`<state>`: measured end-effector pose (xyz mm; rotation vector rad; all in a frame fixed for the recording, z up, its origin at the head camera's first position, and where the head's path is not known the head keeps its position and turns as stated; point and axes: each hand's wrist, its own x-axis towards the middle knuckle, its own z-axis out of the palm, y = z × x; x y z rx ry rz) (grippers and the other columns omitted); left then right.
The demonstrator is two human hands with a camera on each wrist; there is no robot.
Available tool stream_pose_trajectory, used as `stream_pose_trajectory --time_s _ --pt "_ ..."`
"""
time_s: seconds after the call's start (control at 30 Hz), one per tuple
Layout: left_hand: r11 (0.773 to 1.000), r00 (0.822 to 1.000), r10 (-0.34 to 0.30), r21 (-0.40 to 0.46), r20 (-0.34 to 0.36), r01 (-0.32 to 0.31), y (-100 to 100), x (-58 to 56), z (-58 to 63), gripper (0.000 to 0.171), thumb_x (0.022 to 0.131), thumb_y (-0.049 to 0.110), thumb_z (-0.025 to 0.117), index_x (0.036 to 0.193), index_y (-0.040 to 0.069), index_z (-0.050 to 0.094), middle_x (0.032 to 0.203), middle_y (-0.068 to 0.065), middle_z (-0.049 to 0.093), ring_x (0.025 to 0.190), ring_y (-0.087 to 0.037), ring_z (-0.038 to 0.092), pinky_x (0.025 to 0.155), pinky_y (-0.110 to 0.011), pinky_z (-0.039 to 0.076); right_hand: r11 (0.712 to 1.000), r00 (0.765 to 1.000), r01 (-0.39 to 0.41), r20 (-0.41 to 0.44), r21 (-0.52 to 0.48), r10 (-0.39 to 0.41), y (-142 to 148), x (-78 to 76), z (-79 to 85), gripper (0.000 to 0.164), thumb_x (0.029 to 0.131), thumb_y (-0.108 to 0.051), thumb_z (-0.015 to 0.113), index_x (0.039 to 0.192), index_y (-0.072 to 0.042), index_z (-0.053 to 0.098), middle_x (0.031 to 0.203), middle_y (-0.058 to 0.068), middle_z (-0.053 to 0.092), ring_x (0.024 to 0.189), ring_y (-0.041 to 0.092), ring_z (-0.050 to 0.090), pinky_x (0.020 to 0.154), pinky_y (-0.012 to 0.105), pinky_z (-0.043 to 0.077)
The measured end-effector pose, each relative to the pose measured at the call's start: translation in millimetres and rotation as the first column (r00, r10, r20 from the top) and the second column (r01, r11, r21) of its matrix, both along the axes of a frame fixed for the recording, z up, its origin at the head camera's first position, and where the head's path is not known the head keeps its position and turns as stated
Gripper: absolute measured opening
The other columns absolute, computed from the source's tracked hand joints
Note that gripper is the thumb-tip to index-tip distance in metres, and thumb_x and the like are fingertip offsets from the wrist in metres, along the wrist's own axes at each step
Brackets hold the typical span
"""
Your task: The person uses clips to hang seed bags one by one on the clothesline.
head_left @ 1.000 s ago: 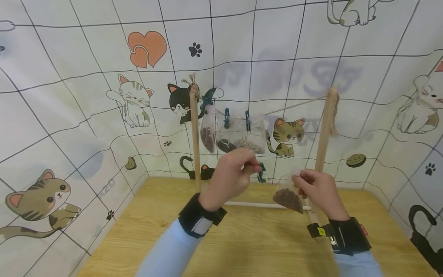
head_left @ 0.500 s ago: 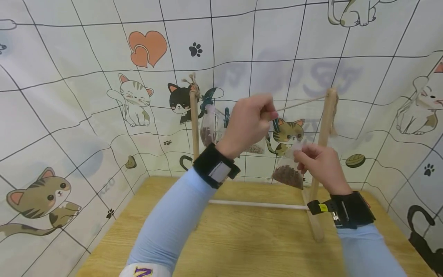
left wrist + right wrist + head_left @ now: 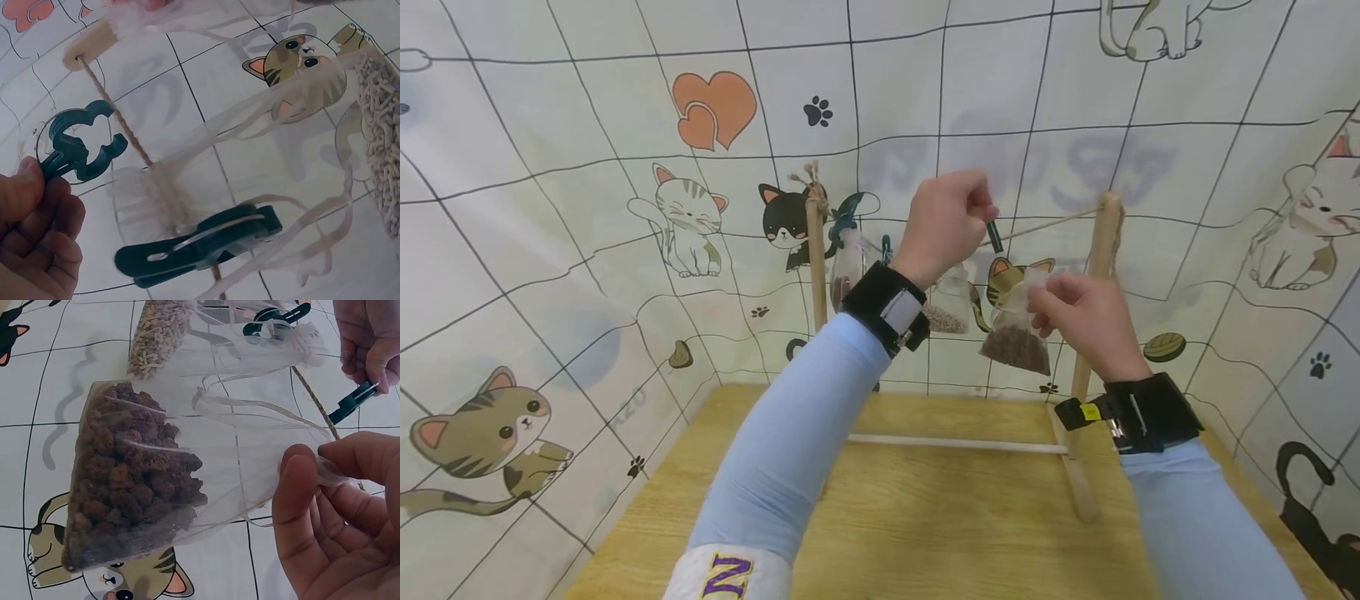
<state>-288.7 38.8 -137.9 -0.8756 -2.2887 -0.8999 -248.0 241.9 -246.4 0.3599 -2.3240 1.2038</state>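
Note:
My left hand (image 3: 946,223) pinches the handles of a dark green clothespin (image 3: 81,144), whose jaws are spread beside the rope (image 3: 119,119). My right hand (image 3: 1078,321) pinches the gathered top of a sheer white mesh bag (image 3: 144,475) with brown lumps in its bottom. This bag hangs just below the rope, near the right post. Left of it, a mesh bag of pale pellets (image 3: 949,312) hangs from the rope by another green clothespin (image 3: 194,247). My left forearm hides part of the row of hanging bags.
The rope runs between a left wooden post (image 3: 817,258) and a right wooden post (image 3: 1103,242), joined low by a white rod (image 3: 955,444). A further bag (image 3: 847,262) hangs by the left post. The frame stands on a wooden table (image 3: 940,525) before a cat-print backdrop.
My left hand has risen from low in front of the bags to rope height with the clothespin. My right hand has lifted the bag of brown lumps up toward the rope.

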Motion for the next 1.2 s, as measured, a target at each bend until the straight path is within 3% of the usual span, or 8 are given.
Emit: stream_pose_trajectory --time_s 0.17,0.37,0.57,0.83,1.07,1.2 --pt "1.0 0.992 0.022 -0.001 0.121 -0.022 3 -10.9 2.5 0.022 0.093 -0.006 0.063 0.078 0.009 0.057 0.094 -0.003 0.074 0.088 -0.016 0.066 0.07 -0.023 0.043 1.0 0.999 0.023 -0.024 -0.017 -0.023 -6 -7.8 8.4 0.032 0.103 -0.026 0.062 0.092 0.002 0.072 0.076 0.008 0.073 0.063 0.009 0.067 0.064 0.019 0.056" --pt "1.0 0.979 0.027 -0.006 0.203 -0.026 7 -15.4 0.9 0.016 0.095 -0.001 0.068 0.082 0.008 0.063 0.091 -0.003 0.072 0.081 -0.015 0.061 0.066 -0.023 0.045 0.994 0.999 0.046 -0.016 -0.101 -0.048 -12 -16.8 18.5 0.033 0.102 -0.028 0.063 0.09 0.002 0.07 0.074 -0.004 0.071 0.066 0.008 0.068 0.067 0.02 0.057" --pt "0.999 0.972 0.029 -0.026 0.234 -0.024 9 -17.0 -1.4 0.008 0.096 0.008 0.072 0.088 0.007 0.07 0.089 -0.003 0.07 0.08 -0.016 0.06 0.068 -0.023 0.049 0.986 0.999 0.048 -0.015 -0.161 -0.051 -19 -23.5 24.3 0.033 0.101 -0.031 0.067 0.094 0.001 0.071 0.076 -0.007 0.072 0.066 0.006 0.07 0.062 0.023 0.057" --pt "0.996 0.973 0.021 -0.091 0.23 0.0 11 -17.0 -3.9 0.009 0.097 0.013 0.072 0.093 0.006 0.071 0.092 -0.004 0.069 0.083 -0.016 0.059 0.07 -0.023 0.048 0.971 1.0 -0.024 0.01 -0.239 0.027 -23 -29.6 28.9 0.03 0.101 -0.026 0.068 0.106 0.004 0.068 0.08 -0.013 0.073 0.067 0.004 0.072 0.07 0.018 0.059" --pt "0.987 0.962 0.018 -0.158 0.271 0.026 11 -14.2 -2.2 0.025 0.096 0.026 0.076 0.11 0.006 0.068 0.107 -0.004 0.068 0.096 -0.015 0.062 0.078 -0.022 0.052 0.972 0.998 -0.064 -0.002 -0.226 0.066 -21 -32.2 27.9 0.032 0.103 -0.023 0.065 0.109 0.008 0.067 0.077 -0.021 0.069 0.068 0.003 0.071 0.07 0.017 0.058" --pt "0.982 0.957 0.007 -0.181 0.29 0.047 9 -11.5 0.0 0.032 0.098 0.027 0.074 0.118 0.004 0.066 0.114 -0.006 0.067 0.101 -0.016 0.063 0.081 -0.023 0.053 0.975 0.997 -0.072 -0.007 -0.211 0.072 -21 -31.9 27.0 0.035 0.103 -0.027 0.065 0.112 0.007 0.069 0.079 -0.019 0.07 0.07 0.004 0.071 0.072 0.017 0.058"
